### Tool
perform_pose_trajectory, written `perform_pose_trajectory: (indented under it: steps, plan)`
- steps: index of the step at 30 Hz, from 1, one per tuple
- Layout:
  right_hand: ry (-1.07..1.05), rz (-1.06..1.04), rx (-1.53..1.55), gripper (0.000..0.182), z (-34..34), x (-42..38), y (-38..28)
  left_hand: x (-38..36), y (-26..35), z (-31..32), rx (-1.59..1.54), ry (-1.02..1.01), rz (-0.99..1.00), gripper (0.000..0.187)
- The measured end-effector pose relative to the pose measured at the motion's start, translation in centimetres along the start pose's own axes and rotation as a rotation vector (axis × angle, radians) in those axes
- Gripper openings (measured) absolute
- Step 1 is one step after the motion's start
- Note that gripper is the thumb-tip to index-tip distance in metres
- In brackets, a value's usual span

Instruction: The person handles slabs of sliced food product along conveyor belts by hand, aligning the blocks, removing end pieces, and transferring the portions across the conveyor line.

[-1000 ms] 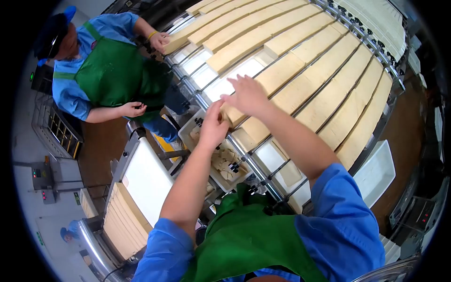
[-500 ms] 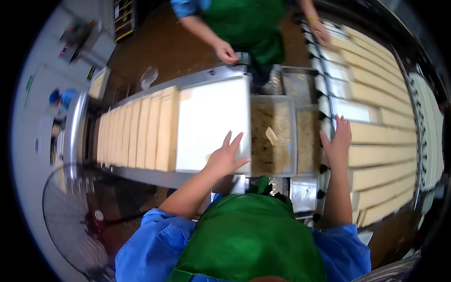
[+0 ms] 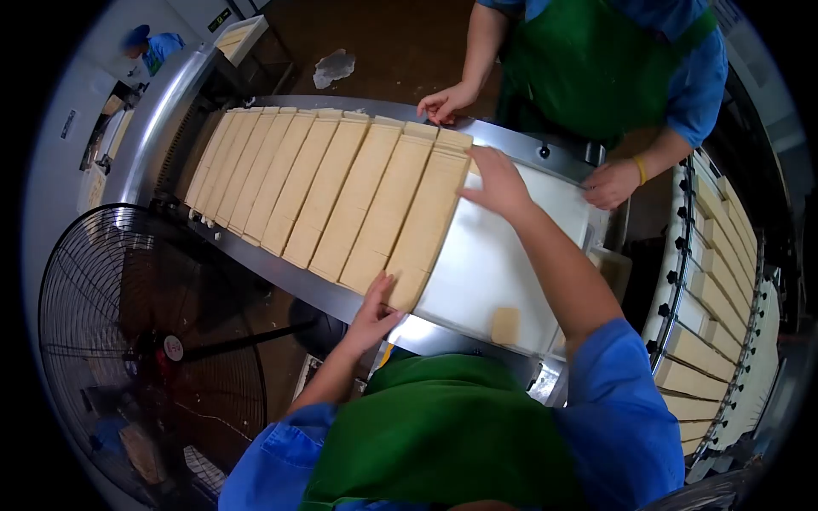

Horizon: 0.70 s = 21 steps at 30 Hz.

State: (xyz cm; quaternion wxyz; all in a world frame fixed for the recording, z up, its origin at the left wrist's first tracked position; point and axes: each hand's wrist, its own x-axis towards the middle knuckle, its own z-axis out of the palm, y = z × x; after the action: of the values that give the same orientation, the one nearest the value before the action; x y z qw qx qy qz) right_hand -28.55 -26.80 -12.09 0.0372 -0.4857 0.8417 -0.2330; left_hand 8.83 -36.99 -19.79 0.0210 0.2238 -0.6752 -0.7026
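Observation:
Long pale dough-like strips (image 3: 341, 192) lie side by side on a conveyor with a white belt (image 3: 498, 247). My left hand (image 3: 373, 317) touches the near end of the rightmost strip stack (image 3: 434, 204), its fingers apart. At the far end of the same stack is my right hand (image 3: 498, 180), thumb and fingers spread against its corner. A small square piece (image 3: 505, 325) lies on the bare white belt near my side.
Across the conveyor stands a co-worker in a green apron (image 3: 596, 68), one hand (image 3: 449, 102) near the strips, the other (image 3: 612, 183) at the belt's edge. A caged fan (image 3: 158, 349) stands at lower left. Another conveyor with strips (image 3: 703, 341) is at right. A distant person (image 3: 153, 49) is at upper left.
The view has turned left. Both my hands have moved from the white belt and the right-hand conveyor to the ends of the rightmost strip stack. The co-worker's hands are now by the left conveyor.

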Motion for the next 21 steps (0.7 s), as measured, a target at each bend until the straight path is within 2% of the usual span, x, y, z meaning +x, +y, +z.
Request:
perform_pose_trajectory:
  steps: [2, 4, 5, 7, 10, 11, 12, 14, 15, 16, 17, 18, 19, 20, 21]
  plan:
    - [-0.026, 0.014, -0.032, 0.069, 1.9, 5.4, -1.1, 0.8, -1.3, 0.0, -0.097, -0.049, 0.100, 0.085]
    - [-0.174, 0.250, -0.149, 0.069, 3.2, 8.9, -2.7, 0.8, 0.5, -0.3, -0.120, -0.090, 0.046, 0.086]
    - [-0.182, 0.250, -0.153, 0.069, 4.9, 9.0, -3.0, 0.6, 1.2, -0.4, -0.109, -0.127, 0.006, 0.085]
    - [0.155, 0.356, -0.064, 0.066, 8.7, 7.4, -3.2, 0.5, 2.0, -0.6, -0.112, -0.185, -0.031, 0.084]
    - [0.156, 0.407, -0.138, 0.065, 8.7, 5.5, -3.9, 1.0, 2.0, -0.9, -0.151, -0.208, -0.013, 0.081]
    - [-0.001, 0.516, -0.055, 0.066, 7.3, 5.1, -3.8, 1.2, 2.2, -1.0, -0.155, -0.224, -0.013, 0.081]
    - [0.028, 0.502, -0.098, 0.071, 7.6, 4.0, -2.8, 1.5, 2.8, -1.0, -0.121, -0.254, -0.039, 0.080]
    - [0.178, 0.330, -0.533, 0.080, 11.3, 0.8, 4.1, 2.3, 4.0, -0.5, -0.085, -0.308, -0.058, 0.079]
    - [0.240, 0.292, -0.711, 0.085, 12.1, -1.2, 7.4, 2.8, 4.5, -0.1, 0.041, -0.359, -0.038, 0.078]
    - [0.245, 0.320, -0.726, 0.085, 7.9, -2.7, 5.6, 3.3, 5.1, 0.3, 0.169, -0.412, -0.015, 0.078]
    - [0.260, 0.537, -0.419, 0.085, 3.3, -4.0, 3.2, 3.9, 5.9, 0.7, 0.175, -0.446, -0.009, 0.078]
    - [0.282, 0.743, -0.103, 0.084, 0.4, -5.4, 1.9, 4.5, 6.8, 1.0, 0.327, -0.458, 0.019, 0.080]
    - [0.301, 0.778, -0.116, 0.084, -1.2, -7.0, 2.0, 4.9, 7.3, 1.5, 0.479, -0.468, 0.054, 0.083]
    - [0.207, 0.817, -0.280, 0.081, -2.6, -8.7, 2.4, 5.3, 7.2, 2.0, 0.486, -0.506, 0.068, 0.083]
    - [0.106, 0.856, -0.439, 0.079, -3.7, -10.3, 2.9, 5.6, 7.0, 2.0, 0.651, -0.421, 0.179, 0.083]
